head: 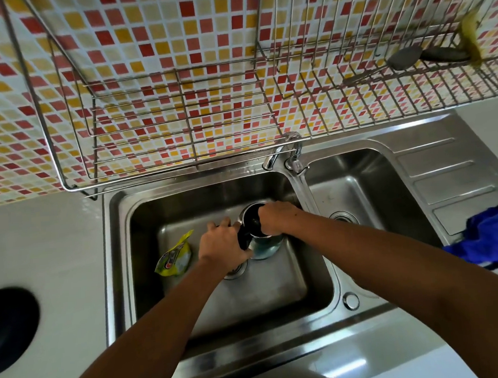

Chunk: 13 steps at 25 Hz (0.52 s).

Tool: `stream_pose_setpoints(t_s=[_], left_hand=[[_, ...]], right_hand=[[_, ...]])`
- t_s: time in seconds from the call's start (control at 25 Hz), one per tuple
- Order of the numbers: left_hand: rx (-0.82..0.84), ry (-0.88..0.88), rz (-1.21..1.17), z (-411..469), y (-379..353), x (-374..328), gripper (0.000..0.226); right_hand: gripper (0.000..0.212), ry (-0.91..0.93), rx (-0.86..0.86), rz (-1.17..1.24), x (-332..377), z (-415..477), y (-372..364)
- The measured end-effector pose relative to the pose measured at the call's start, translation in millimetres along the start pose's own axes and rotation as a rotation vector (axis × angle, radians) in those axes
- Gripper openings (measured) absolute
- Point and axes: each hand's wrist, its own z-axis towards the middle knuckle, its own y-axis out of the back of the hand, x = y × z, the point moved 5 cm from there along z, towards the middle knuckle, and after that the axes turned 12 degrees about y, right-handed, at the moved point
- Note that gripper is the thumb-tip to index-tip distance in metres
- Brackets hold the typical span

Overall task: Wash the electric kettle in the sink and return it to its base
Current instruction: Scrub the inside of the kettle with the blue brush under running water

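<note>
The kettle [265,247] stands upright in the left basin of the steel sink [119,258], just beside the drain. The left grip [221,247] is curled round its black handle. The right grip [276,216] reaches over the rim with its fingers down inside the mouth, so I cannot tell how they lie. A yellow packet [174,259] lies on the basin floor, left of the kettle. The round black base [8,330] sits on the surface, well apart to the left. A blue cloth [496,238] is bunched on the drainboard at the right.
</note>
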Motion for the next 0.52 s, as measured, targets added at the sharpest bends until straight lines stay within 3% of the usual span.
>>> stream_pose_setpoints(t_s=[0.08,0.24,0.36,0.52], left_hand=[[0.004,-0.003,-0.015,-2,0,1,0.077],[-0.055,-0.009,0.010,-12,10,0,0.073],[-0.075,-0.116,0.158,-25,17,-3,0.084],[-0.002,-0.090,0.119,-34,17,4,0.090]], right_hand=[[0.024,-0.006,0.135,0.110,-2,0,4],[0.028,-0.034,0.127,0.390,-1,3,3],[0.022,-0.025,0.026,0.463,-6,0,-4],[0.030,-0.073,-0.175,0.629,-28,-24,-9]])
